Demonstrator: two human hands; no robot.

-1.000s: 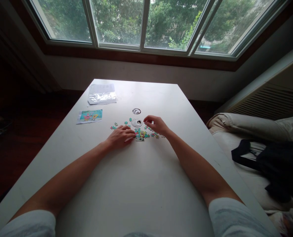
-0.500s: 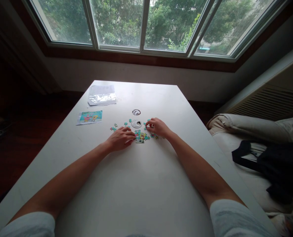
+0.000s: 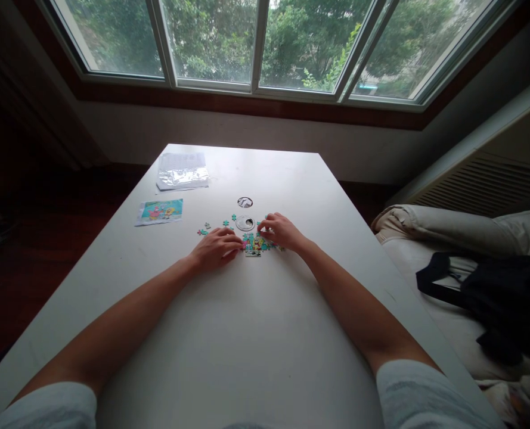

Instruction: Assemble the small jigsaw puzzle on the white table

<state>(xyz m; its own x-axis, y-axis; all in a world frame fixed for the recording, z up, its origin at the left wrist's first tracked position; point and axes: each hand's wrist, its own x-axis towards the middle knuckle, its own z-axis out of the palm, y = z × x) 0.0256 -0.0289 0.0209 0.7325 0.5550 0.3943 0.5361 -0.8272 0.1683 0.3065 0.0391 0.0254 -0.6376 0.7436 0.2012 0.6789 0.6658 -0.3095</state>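
A partly joined jigsaw puzzle (image 3: 253, 245) with a colourful cartoon picture lies flat on the white table (image 3: 247, 333). My left hand (image 3: 217, 246) rests at its left edge, fingers stretched out, fingertips touching the joined part. Above its upper right side is my right hand (image 3: 279, 230), thumb and fingers pinched together at a small puzzle piece mostly hidden by the fingertips. Loose teal pieces (image 3: 226, 223) lie beyond my left hand, and several more are around and partly under my right hand.
A round silvery disc (image 3: 245, 223) lies just beyond the puzzle, with a dark-rimmed round opening (image 3: 245, 202) behind it. Farther left are a cartoon picture sheet (image 3: 160, 212) and papers with a clear plastic bag (image 3: 182, 171). A dark bag (image 3: 506, 298) sits on the pale sofa (image 3: 399, 256) at right.
My right hand has moved slightly left, its fingertips now over the puzzle's upper right edge. My left hand stays at the puzzle's left side. The view has shifted a little.
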